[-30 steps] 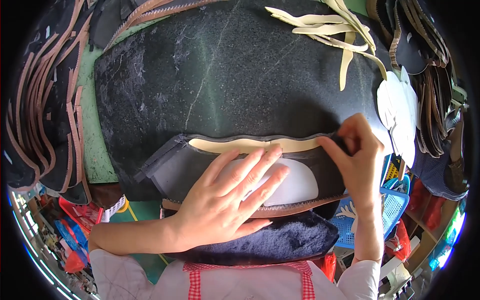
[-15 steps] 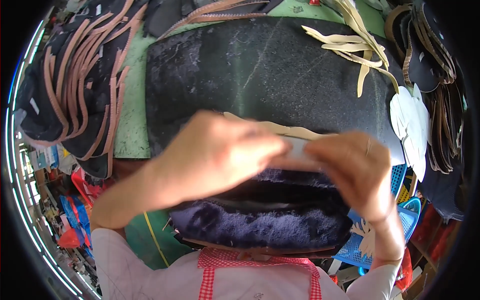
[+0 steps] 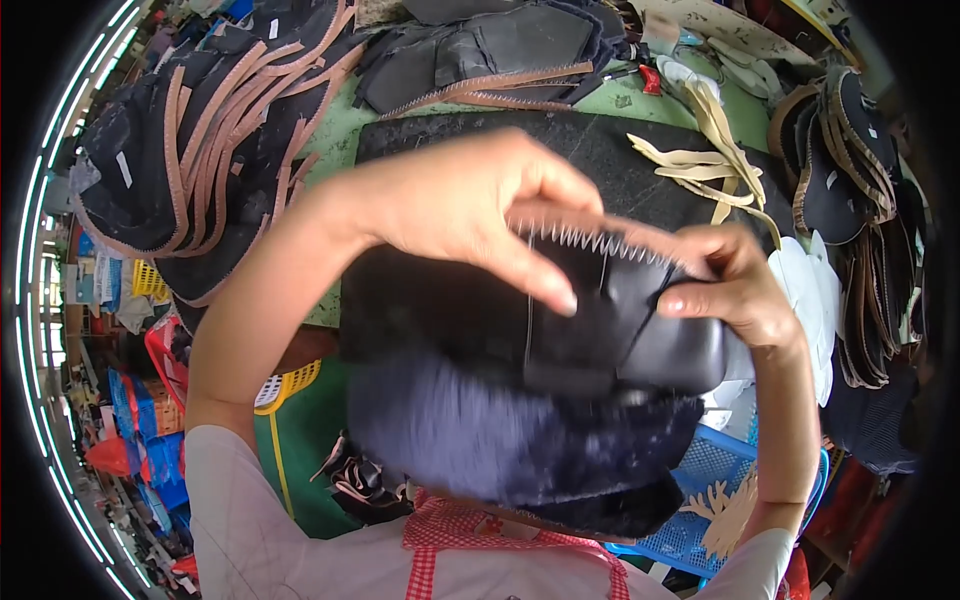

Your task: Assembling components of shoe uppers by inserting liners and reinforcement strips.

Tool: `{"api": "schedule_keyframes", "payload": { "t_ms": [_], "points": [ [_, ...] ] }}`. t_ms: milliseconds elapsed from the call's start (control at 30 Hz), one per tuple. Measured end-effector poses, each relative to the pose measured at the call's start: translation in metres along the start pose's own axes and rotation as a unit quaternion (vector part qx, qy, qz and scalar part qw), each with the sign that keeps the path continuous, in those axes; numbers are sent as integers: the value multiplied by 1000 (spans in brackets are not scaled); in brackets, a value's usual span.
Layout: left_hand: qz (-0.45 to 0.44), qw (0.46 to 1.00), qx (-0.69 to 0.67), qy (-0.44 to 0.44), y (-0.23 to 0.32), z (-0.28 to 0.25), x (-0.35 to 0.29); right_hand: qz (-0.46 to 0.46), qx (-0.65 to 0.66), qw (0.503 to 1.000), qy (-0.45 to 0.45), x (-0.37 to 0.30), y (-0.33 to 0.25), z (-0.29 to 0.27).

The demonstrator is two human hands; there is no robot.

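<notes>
A black leather piece (image 3: 620, 340) with a brown edge strip (image 3: 600, 228) is raised between my two hands, its white zigzag stitching facing me. My left hand (image 3: 480, 205) has its fingers behind the strip and its thumb lying over the leather's front. At the strip's other end, my right hand (image 3: 740, 290) pinches the edge between thumb and fingers. Below hangs dark blue fuzzy material (image 3: 470, 430), blurred, close to my apron (image 3: 480, 530); whether it joins the leather I cannot tell.
A black mat (image 3: 430, 135) covers part of the green table, with cream strips (image 3: 710, 165) on it. Stitched dark pieces (image 3: 220, 150) pile up at left, more (image 3: 840, 170) at right. White rounded pieces (image 3: 810, 300) lie at the right edge, above a blue basket (image 3: 715, 465).
My hands have spread the piece so its black stitched face shows; before, they were close together at a pale edge. The view has shifted, showing more of the table's far side.
</notes>
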State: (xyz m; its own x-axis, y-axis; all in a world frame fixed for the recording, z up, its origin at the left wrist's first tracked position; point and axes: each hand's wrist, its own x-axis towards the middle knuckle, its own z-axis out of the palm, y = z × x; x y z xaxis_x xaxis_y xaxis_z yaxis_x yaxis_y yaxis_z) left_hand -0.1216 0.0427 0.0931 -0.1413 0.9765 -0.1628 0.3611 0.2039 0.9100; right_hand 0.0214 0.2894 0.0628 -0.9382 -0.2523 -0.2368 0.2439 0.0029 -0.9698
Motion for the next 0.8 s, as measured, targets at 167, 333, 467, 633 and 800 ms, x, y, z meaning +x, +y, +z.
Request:
{"api": "schedule_keyframes", "payload": {
  "t_ms": [167,333,467,633,800],
  "points": [
    [200,866,397,231,10,10,-3,-326,-488,790,177,-10,-22,10],
    [122,916,363,122,-45,113,-42,-186,-425,885,-49,-32,44,39],
    [101,921,348,145,-51,134,-40,-149,-362,919,-46,-23,33,32],
    [68,910,366,181,-56,155,-16,-249,-571,739,257,41,48,12],
    [29,897,404,175,-49,158,-8,-150,-563,811,52,49,15,-1]
  ]
}}
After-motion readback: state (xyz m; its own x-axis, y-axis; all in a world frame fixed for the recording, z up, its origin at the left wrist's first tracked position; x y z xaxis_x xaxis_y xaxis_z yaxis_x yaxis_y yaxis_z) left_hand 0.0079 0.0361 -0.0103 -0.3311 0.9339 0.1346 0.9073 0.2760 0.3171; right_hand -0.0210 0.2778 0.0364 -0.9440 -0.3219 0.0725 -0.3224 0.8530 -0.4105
